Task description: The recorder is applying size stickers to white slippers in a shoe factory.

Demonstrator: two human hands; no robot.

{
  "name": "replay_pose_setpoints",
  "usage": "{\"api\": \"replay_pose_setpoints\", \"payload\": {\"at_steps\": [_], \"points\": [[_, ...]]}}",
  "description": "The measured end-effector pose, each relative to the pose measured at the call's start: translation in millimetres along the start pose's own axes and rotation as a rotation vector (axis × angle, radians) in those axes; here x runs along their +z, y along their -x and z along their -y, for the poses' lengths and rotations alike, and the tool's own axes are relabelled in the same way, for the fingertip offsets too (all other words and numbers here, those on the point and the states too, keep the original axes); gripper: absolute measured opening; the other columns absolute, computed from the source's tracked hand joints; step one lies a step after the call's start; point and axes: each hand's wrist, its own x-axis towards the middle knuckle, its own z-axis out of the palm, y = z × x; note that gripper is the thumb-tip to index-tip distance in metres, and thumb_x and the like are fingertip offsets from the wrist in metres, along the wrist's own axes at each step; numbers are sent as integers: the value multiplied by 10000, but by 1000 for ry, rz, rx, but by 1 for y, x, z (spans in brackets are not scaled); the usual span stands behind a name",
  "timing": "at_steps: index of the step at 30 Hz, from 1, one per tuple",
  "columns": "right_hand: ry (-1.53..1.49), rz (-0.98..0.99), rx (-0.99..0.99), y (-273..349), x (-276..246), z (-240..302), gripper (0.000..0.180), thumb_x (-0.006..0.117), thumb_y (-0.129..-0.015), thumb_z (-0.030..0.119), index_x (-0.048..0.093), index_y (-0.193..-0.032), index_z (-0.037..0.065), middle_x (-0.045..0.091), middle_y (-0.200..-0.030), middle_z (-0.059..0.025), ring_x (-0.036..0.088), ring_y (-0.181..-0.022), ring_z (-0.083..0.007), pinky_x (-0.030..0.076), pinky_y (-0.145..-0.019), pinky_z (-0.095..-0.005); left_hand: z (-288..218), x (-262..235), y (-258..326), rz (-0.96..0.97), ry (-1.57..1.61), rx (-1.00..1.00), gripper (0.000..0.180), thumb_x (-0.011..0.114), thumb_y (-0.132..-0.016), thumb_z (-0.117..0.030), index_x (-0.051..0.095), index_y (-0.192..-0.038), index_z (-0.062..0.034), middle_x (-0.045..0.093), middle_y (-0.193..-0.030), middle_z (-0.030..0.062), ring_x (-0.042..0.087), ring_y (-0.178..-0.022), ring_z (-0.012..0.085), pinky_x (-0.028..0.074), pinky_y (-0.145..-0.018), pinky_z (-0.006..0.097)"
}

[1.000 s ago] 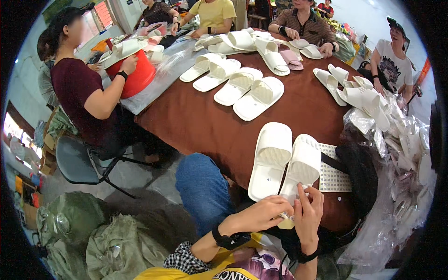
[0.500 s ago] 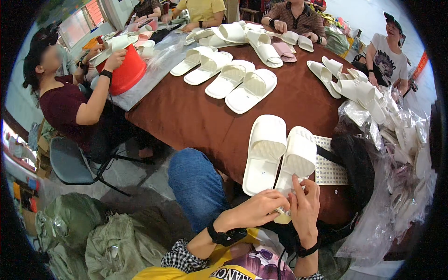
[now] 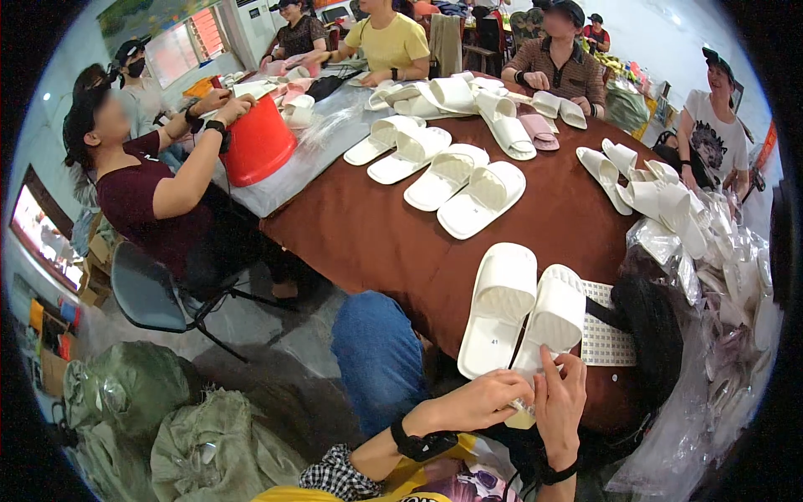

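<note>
A pair of white slippers lies before me on the brown cloth, toes away from me. The left slipper (image 3: 498, 311) bears a small printed label near its heel. On the right slipper (image 3: 553, 316), the stretched index finger of my right hand (image 3: 562, 391) touches the insole below the strap, its other fingers loosely bent. My left hand (image 3: 492, 398) is closed at that slipper's heel, pinching a small pale yellow piece of paper (image 3: 520, 417), partly hidden by the fingers. A white sheet with rows of small printed marks (image 3: 604, 339) lies right of the pair.
More white slippers (image 3: 481, 191) stand farther along the brown-covered table (image 3: 368, 230). At right are a black bag (image 3: 648, 322) and slippers in clear plastic (image 3: 726, 289). Across at left, a person handles things over a red bucket (image 3: 259, 144). Green sacks (image 3: 134, 389) sit lower left.
The whole view has shifted, so the table and slippers sit lower and farther right. Both hands keep nearly the same place at the right slipper, with the right index finger still on its insole.
</note>
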Motion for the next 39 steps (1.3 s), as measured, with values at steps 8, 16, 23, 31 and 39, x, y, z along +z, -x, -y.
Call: {"api": "replay_pose_setpoints", "payload": {"at_steps": [8,16,23,31,39], "points": [[9,-18,-8,9,-1,1,488,708,-812,71,630,-1294,46,528,-1068,-132,524,-901,-305,487,-767,-410,1,-1,0,29,6,-30,291,660,-805,-6,574,-1081,-40,616,-1078,127,564,-1135,341,415,-1037,450],[24,14,-12,-1,-2,2,510,719,-795,69,615,-1294,45,525,-1070,-143,524,-922,-317,486,-778,-418,-1,-2,0,19,12,-9,297,663,-807,-11,574,-1090,-36,614,-1087,139,565,-1143,346,411,-1045,450],[-8,-15,-25,5,-3,2,510,727,-786,72,626,-1284,29,529,-1088,-139,529,-930,-310,491,-780,-413,-1,0,0,-6,16,1,264,662,-816,-19,586,-1068,-37,615,-1076,141,576,-1115,342,416,-1030,439],[85,-4,-70,-3,-2,2,513,736,-783,71,631,-1284,32,530,-1073,-135,542,-957,-309,493,-790,-409,-1,-1,1,4,-12,-13,267,663,-830,-29,583,-1083,-50,614,-1100,145,575,-1130,341,412,-1035,437],[-16,78,-43,3,-17,-2,502,732,-798,89,632,-1288,47,541,-1117,-124,544,-980,-312,497,-819,-399,-1,0,-1,-39,-18,24,234,662,-831,-38,599,-1057,-47,623,-1078,142,591,-1073,342,433,-996,430]]}}
